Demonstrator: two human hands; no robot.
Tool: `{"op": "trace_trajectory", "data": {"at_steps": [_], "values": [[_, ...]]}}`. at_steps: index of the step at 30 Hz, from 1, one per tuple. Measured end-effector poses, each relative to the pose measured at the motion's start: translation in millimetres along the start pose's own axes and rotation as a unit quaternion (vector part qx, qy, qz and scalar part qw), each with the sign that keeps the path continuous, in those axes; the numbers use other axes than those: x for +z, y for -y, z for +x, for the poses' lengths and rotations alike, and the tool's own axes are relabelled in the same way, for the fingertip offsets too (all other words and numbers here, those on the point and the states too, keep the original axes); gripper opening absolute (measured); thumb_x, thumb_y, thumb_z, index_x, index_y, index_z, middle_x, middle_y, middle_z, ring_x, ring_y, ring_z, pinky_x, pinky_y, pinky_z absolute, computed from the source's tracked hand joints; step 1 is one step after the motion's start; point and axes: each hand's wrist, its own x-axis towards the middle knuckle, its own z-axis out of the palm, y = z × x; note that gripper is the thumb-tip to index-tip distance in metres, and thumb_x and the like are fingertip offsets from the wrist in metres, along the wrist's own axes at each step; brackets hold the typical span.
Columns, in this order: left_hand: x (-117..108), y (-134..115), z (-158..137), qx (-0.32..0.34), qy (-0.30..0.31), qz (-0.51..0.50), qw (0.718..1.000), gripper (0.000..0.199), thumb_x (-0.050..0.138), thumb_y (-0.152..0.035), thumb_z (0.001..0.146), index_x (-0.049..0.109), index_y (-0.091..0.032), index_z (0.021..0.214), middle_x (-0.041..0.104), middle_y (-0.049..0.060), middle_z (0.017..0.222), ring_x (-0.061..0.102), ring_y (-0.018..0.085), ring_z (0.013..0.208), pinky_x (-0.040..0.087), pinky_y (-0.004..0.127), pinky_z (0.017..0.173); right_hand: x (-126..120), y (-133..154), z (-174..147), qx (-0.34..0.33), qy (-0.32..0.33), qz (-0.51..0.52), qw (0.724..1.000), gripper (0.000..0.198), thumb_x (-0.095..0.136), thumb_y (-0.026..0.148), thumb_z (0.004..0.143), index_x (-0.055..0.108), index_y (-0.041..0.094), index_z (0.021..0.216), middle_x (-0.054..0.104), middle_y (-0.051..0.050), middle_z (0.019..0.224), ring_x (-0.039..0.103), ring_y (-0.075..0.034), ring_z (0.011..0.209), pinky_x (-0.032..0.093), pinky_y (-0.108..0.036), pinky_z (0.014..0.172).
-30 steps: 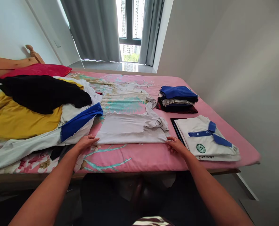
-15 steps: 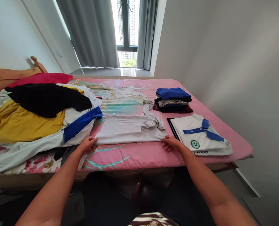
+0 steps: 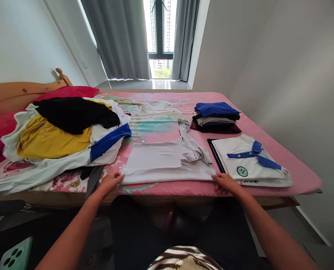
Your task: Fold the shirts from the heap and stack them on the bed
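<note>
A light grey shirt (image 3: 155,157) lies partly folded on the bed, its near side turned over into a long strip. At the strip's left end, my left hand (image 3: 110,182) is closed in a pinch on the fabric. My right hand (image 3: 224,183) pinches the right end of the same edge. One sleeve lies bunched on the shirt's right part. Just right of my right hand rests a folded white polo shirt (image 3: 220,148) with a blue collar and a green round badge, on top of a dark folded garment.
A loose heap of clothes, with a black garment (image 3: 77,112) and a yellow one (image 3: 53,138), covers the bed's left side. A folded stack topped by a blue garment (image 3: 216,109) stands at the right. A green phone (image 3: 16,255) lies at lower left.
The grey shirt's near edge has come closer to the bed's front edge, both hands still pinching its ends. The view has shifted, bringing the phone into sight.
</note>
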Motion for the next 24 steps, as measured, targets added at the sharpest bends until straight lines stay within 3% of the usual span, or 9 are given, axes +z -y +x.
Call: {"op": "trace_trajectory", "data": {"at_steps": [3, 6, 9, 13, 15, 17, 19, 22, 24], "values": [[9.5, 10.5, -22.4, 0.006, 0.026, -0.034, 0.999, 0.04, 0.057, -0.056, 0.064, 0.066, -0.018, 0.074, 0.063, -0.001, 0.066, 0.056, 0.017, 0.067, 0.037, 0.024, 0.059, 2.3, -21.1, -12.5, 0.015, -0.001, -0.006, 1.0, 0.029, 0.043, 0.049, 0.088, 0.042, 0.02, 0.082, 0.057, 0.002, 0.054, 0.056, -0.013, 0.04, 0.034, -0.019, 0.035], [15.4, 6.7, -26.5, -0.014, 0.018, -0.057, 0.998, 0.047, 0.057, -0.059, 0.066, 0.069, -0.018, 0.083, 0.067, 0.0, 0.073, 0.058, 0.019, 0.073, 0.038, 0.025, 0.063, 8.9, -28.8, -15.7, -0.002, -0.032, -0.017, 0.999, 0.033, 0.04, 0.053, 0.087, 0.043, 0.021, 0.078, 0.052, 0.003, 0.049, 0.049, -0.012, 0.036, 0.03, -0.02, 0.035], [16.9, -1.8, -16.6, -0.02, 0.005, -0.057, 0.998, 0.048, 0.059, -0.06, 0.065, 0.069, -0.018, 0.084, 0.068, 0.001, 0.075, 0.059, 0.019, 0.073, 0.039, 0.025, 0.062, 13.6, -27.5, -14.3, -0.042, -0.103, -0.086, 0.99, 0.038, 0.04, 0.057, 0.084, 0.049, 0.02, 0.078, 0.053, 0.002, 0.051, 0.049, -0.013, 0.039, 0.032, -0.023, 0.04], [17.5, -6.2, -7.7, -0.032, -0.012, 0.014, 0.999, 0.037, 0.06, -0.052, 0.069, 0.067, -0.02, 0.087, 0.068, 0.001, 0.077, 0.061, 0.019, 0.073, 0.041, 0.026, 0.062, 14.0, -25.5, -23.7, -0.093, -0.22, -0.192, 0.952, 0.037, 0.048, 0.056, 0.081, 0.058, 0.021, 0.089, 0.065, -0.004, 0.074, 0.061, -0.02, 0.065, 0.04, -0.028, 0.057], [20.2, -7.5, -12.0, -0.022, -0.068, 0.064, 0.995, 0.033, 0.059, -0.046, 0.073, 0.066, -0.021, 0.093, 0.068, 0.003, 0.082, 0.062, 0.021, 0.078, 0.044, 0.028, 0.066, 16.5, -24.3, -35.1, -0.103, -0.27, -0.193, 0.938, 0.037, 0.046, 0.053, 0.083, 0.058, 0.022, 0.098, 0.066, -0.003, 0.079, 0.061, -0.021, 0.069, 0.04, -0.03, 0.06], [26.0, -12.4, -22.1, 0.041, -0.158, 0.09, 0.982, 0.03, 0.054, -0.038, 0.078, 0.064, -0.02, 0.1, 0.067, 0.006, 0.092, 0.062, 0.022, 0.088, 0.046, 0.031, 0.075, 24.8, -18.7, -48.5, -0.14, -0.313, -0.174, 0.923, 0.035, 0.044, 0.05, 0.085, 0.058, 0.023, 0.102, 0.066, -0.002, 0.081, 0.061, -0.021, 0.069, 0.042, -0.031, 0.061], [35.5, -22.2, -35.8, 0.154, -0.214, 0.097, 0.96, 0.027, 0.046, -0.029, 0.084, 0.064, -0.019, 0.101, 0.066, 0.008, 0.1, 0.06, 0.021, 0.097, 0.045, 0.032, 0.087, 40.6, -6.6, -60.4, -0.235, -0.337, -0.153, 0.899, 0.031, 0.044, 0.047, 0.087, 0.059, 0.022, 0.098, 0.066, -0.004, 0.087, 0.061, -0.021, 0.075, 0.045, -0.033, 0.068], [55.8, -40.9, -55.0, 0.326, -0.15, 0.123, 0.925, 0.034, 0.036, -0.022, 0.09, 0.065, -0.02, 0.107, 0.066, 0.007, 0.11, 0.056, 0.018, 0.111, 0.039, 0.032, 0.1, 74.2, 18.9, -67.4, -0.411, -0.299, -0.149, 0.848, 0.026, 0.042, 0.038, 0.091, 0.06, 0.02, 0.094, 0.065, -0.007, 0.095, 0.059, -0.021, 0.091, 0.046, -0.034, 0.083], [70.5, -48.8, -62.1, 0.365, -0.098, 0.17, 0.91, 0.038, 0.035, -0.024, 0.092, 0.061, -0.021, 0.118, 0.061, 0.007, 0.125, 0.048, 0.02, 0.124, 0.031, 0.037, 0.108, 96.4, 31.8, -60.8, -0.477, -0.242, -0.192, 0.823, 0.027, 0.038, 0.033, 0.093, 0.061, 0.019, 0.098, 0.064, -0.009, 0.101, 0.057, -0.021, 0.1, 0.044, -0.035, 0.091]]}}
